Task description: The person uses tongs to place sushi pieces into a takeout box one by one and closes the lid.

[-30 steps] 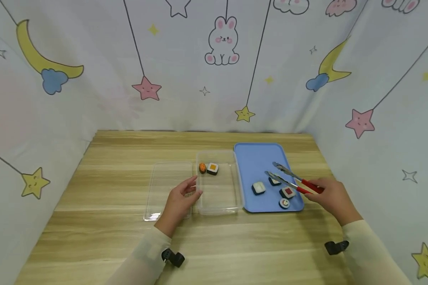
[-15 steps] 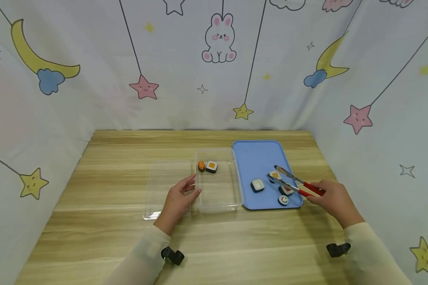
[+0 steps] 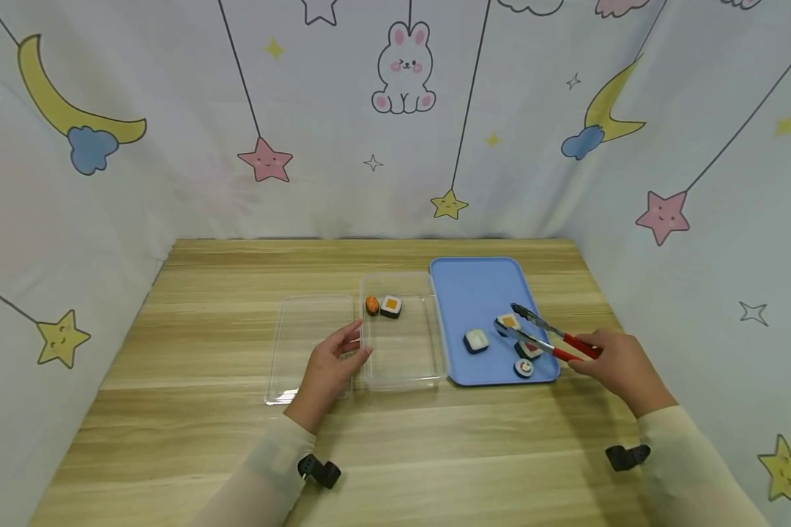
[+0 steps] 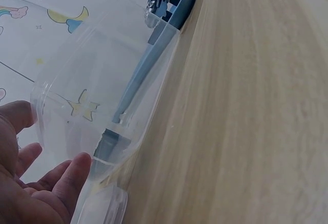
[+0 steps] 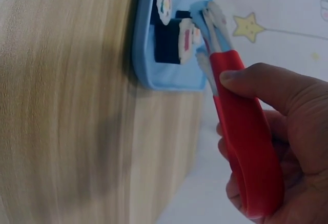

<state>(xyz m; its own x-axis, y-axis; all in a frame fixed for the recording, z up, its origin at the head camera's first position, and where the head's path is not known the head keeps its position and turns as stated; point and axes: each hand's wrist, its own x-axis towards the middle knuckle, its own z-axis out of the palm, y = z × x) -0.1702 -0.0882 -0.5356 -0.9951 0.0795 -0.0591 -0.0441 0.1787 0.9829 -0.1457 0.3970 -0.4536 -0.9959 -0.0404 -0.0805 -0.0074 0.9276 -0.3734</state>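
**One Pair of Red-Handled Metal Tongs (image 5: pixel 245 126) Over Blue Rectangular Tray (image 3: pixel 474 282)**

The right hand (image 3: pixel 621 367) grips the tongs, tips flanking a square, orange-centred sushi piece (image 3: pixel 508 320) near the tray's right edge. The left hand (image 3: pixel 325 375), fingers relaxed, is at the left edge of a clear plastic box (image 3: pixel 402 351), an orange-topped oval piece (image 3: pixel 372 305) and a square one (image 3: pixel 391 307) in its far left corner.

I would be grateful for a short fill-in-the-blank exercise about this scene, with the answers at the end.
The right hand holds tongs with ____ handles.
The tray is ____ in colour.
The clear box contains ____ pieces of sushi.

Missing words: red; blue; two.
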